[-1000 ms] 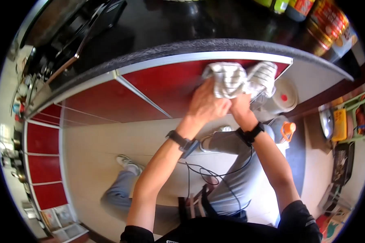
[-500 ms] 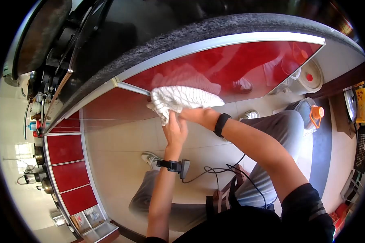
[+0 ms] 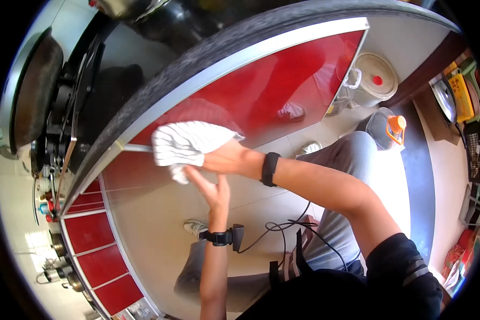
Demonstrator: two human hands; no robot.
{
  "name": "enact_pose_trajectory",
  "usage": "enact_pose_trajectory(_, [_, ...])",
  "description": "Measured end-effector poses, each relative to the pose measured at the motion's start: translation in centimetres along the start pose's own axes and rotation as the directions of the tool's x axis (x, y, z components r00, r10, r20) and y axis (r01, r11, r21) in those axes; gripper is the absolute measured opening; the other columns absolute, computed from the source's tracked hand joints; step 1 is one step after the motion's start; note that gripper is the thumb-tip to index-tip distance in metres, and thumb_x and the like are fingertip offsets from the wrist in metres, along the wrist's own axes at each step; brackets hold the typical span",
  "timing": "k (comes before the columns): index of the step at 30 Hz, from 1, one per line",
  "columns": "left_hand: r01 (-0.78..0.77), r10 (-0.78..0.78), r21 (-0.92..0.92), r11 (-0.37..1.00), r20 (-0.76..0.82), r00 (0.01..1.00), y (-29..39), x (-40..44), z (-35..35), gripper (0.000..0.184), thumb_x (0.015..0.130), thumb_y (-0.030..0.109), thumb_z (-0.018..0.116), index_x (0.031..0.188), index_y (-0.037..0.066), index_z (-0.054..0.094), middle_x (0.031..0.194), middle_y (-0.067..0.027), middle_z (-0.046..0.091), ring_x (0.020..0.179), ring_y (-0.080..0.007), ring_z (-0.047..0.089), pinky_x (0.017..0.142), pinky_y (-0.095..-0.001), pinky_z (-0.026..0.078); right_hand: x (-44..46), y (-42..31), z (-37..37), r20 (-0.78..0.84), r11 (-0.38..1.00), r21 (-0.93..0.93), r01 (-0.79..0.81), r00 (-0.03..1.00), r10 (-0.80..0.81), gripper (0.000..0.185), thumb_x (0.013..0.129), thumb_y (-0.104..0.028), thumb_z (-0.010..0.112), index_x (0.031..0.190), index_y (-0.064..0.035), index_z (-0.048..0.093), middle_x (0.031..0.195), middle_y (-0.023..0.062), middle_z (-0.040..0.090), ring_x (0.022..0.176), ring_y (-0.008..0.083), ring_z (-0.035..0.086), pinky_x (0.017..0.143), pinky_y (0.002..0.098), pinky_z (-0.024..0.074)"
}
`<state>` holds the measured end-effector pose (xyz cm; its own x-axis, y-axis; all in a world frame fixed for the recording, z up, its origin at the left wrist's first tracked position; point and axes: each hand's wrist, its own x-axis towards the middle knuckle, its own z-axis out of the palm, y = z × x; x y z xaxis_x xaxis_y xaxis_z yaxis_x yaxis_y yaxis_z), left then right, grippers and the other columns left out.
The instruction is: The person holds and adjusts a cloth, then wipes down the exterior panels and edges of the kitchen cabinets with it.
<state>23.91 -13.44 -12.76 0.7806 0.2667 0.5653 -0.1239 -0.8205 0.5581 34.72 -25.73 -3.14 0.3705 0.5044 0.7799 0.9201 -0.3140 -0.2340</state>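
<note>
A white striped cloth (image 3: 189, 141) lies bunched against the red cabinet door (image 3: 272, 80), near the door's left edge. My right hand (image 3: 226, 158) presses on the cloth from the right, its fingers mostly hidden by the fabric. Just below, my left hand (image 3: 214, 193) points up with thumb and finger apart; a fingertip reaches the cloth's hanging lower corner, and I cannot see whether it touches. The door's glossy face mirrors the cloth and a shoe.
Above the door runs a dark stone countertop (image 3: 160, 80) with a wok (image 3: 34, 96) at left. A white lidded bucket (image 3: 376, 80) and a clear jug with an orange cap (image 3: 396, 124) stand at right. A black cable (image 3: 282, 226) hangs near my knees.
Both hands and the cloth have moved left along the door. My left hand has dropped away from the cloth somewhat, its fingers spreading. The view has shifted too.
</note>
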Motion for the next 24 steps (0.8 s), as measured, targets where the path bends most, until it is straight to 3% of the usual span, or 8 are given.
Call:
enact_pose_trajectory(3, [-0.173, 0.173, 0.024, 0.985, -0.005, 0.985, 6.0, 6.6, -2.4, 0.087, 0.089, 0.025, 0.065, 0.149, -0.009, 0.012, 0.154, -0.0328, 0.013, 0.144, -0.0442, 0.014, 0.117, -0.0491, 0.009, 2.8, 0.9, -3.6, -0.185, 1.0, -0.003, -0.03, 0.982, 0.029, 0.057, 0.09, -0.024, 0.053, 0.145, -0.0134, 0.041, 0.147, 0.0099, 0.042, 0.132, 0.0278, 0.044, 0.109, 0.0393, 0.0378])
enact_pose_trajectory(6, [-0.294, 0.307, -0.14, 0.946, 0.087, 0.948, 9.0, 8.6, -0.2, 0.084, 0.09, 0.024, 0.062, 0.148, -0.01, 0.012, 0.149, -0.035, 0.019, 0.139, -0.0475, 0.021, 0.115, -0.0494, 0.013, 1.2, 2.7, -6.0, -0.279, 0.985, 0.115, -0.129, 0.947, 0.157, 0.055, 0.091, -0.03, 0.051, 0.144, -0.0176, 0.044, 0.148, 0.0064, 0.043, 0.134, 0.0261, 0.042, 0.111, 0.0407, 0.0348])
enact_pose_trajectory(10, [-0.358, 0.4, -0.185, 0.915, 0.322, 0.858, 9.9, 8.4, 3.9, 0.054, 0.089, 0.016, 0.059, 0.131, -0.01, 0.036, 0.121, -0.0306, 0.048, 0.113, -0.0451, 0.048, 0.095, -0.0468, 0.038, -5.1, 6.2, -6.5, -0.374, 0.922, 0.109, -0.371, 0.844, 0.384, 0.061, 0.082, -0.051, 0.058, 0.133, -0.0172, 0.055, 0.141, 0.0089, 0.05, 0.129, 0.0319, 0.045, 0.102, 0.0475, 0.0375])
enact_pose_trajectory(14, [-0.657, 0.581, -0.034, 0.753, 0.504, 0.64, 13.1, 7.9, 8.3, 0.04, 0.082, 0.009, 0.057, 0.119, -0.006, 0.054, 0.117, -0.028, 0.057, 0.109, -0.044, 0.055, 0.098, -0.0481, 0.041, -13.5, 9.1, -1.5, -0.244, 0.555, 0.239, -0.797, 0.504, 0.828, 0.056, 0.083, -0.047, 0.059, 0.124, -0.0083, 0.058, 0.127, 0.0166, 0.055, 0.117, 0.0366, 0.048, 0.099, 0.0503, 0.0348])
enact_pose_trajectory(16, [-0.509, 0.462, -0.224, 0.831, 0.787, 0.409, 14.0, 7.5, 11.0, 0.045, 0.08, 0.01, 0.056, 0.123, -0.006, 0.053, 0.117, -0.0287, 0.059, 0.11, -0.0451, 0.055, 0.098, -0.049, 0.041, -17.5, 9.1, -0.1, -0.149, 0.323, 0.276, -0.905, 0.292, 0.945, 0.055, 0.083, -0.046, 0.058, 0.123, -0.0077, 0.058, 0.126, 0.0171, 0.055, 0.116, 0.0372, 0.048, 0.099, 0.0517, 0.0342])
enact_pose_trajectory(17, [-0.567, 0.529, -0.27, 0.778, 0.768, 0.36, 14.5, 7.0, 11.9, 0.042, 0.082, 0.007, 0.052, 0.123, -0.004, 0.054, 0.116, -0.0278, 0.061, 0.111, -0.0439, 0.056, 0.096, -0.048, 0.043, -19.6, 8.7, 0.6, -0.108, 0.216, 0.293, -0.931, 0.192, 0.975, 0.055, 0.083, -0.045, 0.058, 0.122, -0.0075, 0.058, 0.125, 0.0174, 0.055, 0.116, 0.0375, 0.048, 0.099, 0.0524, 0.0339])
enact_pose_trajectory(20, [-0.369, 0.469, -0.357, 0.858, 0.836, 0.283, 13.9, 5.6, 15.1, 0.039, 0.083, 0.005, 0.048, 0.121, 0.0, 0.057, 0.118, -0.0267, 0.061, 0.11, -0.042, 0.057, 0.094, -0.0476, 0.045, -23.8, 7.8, 2.6, -0.017, -0.026, 0.317, -0.948, -0.034, 0.999, 0.053, 0.083, -0.044, 0.057, 0.121, -0.0067, 0.059, 0.124, 0.0182, 0.055, 0.116, 0.0384, 0.048, 0.098, 0.0545, 0.033])
enact_pose_trajectory(24, [-0.396, 0.229, -0.179, 0.9, 0.97, 0.083, 13.8, 3.7, 18.9, 0.031, 0.085, 0.006, 0.045, 0.112, 0.002, 0.058, 0.116, -0.029, 0.059, 0.11, -0.0433, 0.056, 0.091, -0.0487, 0.046, -25.9, 8.7, 3.5, 0.086, -0.195, 0.329, -0.924, -0.176, 0.981, 0.052, 0.083, -0.042, 0.057, 0.119, -0.0056, 0.059, 0.122, 0.0192, 0.056, 0.115, 0.0396, 0.048, 0.097, 0.0573, 0.0318])
